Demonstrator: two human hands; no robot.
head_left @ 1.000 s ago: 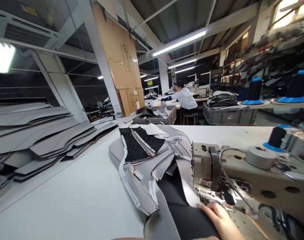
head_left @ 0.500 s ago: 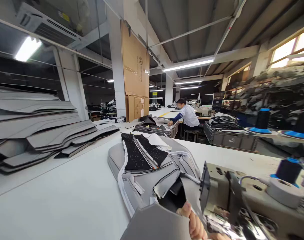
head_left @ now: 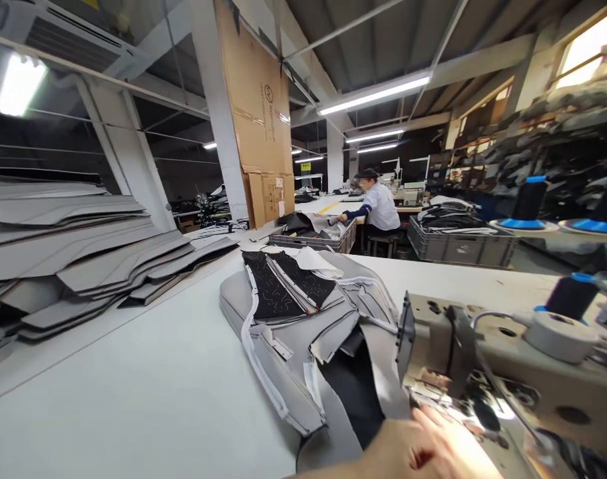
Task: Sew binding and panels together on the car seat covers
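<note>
At the near edge of the bench, beneath the sewing machine [head_left: 488,372], the soft grey cover [head_left: 303,346] is pressed flat by an open hand [head_left: 423,446], blurred, side untold, and is judged limp and light, best gripped by its seamed edges.

Hands [head_left: 423,446] blurred, cut off at bottom edge.

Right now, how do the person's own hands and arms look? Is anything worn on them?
Only one hand shows, at the bottom edge beside the sewing machine; which hand it is cannot be told. It is bare: no glove, ring or watch is visible, and no sleeve covers the short part of forearm in view. Bright lamp light and blur wash out the fingers. No second hand is seen.
</note>
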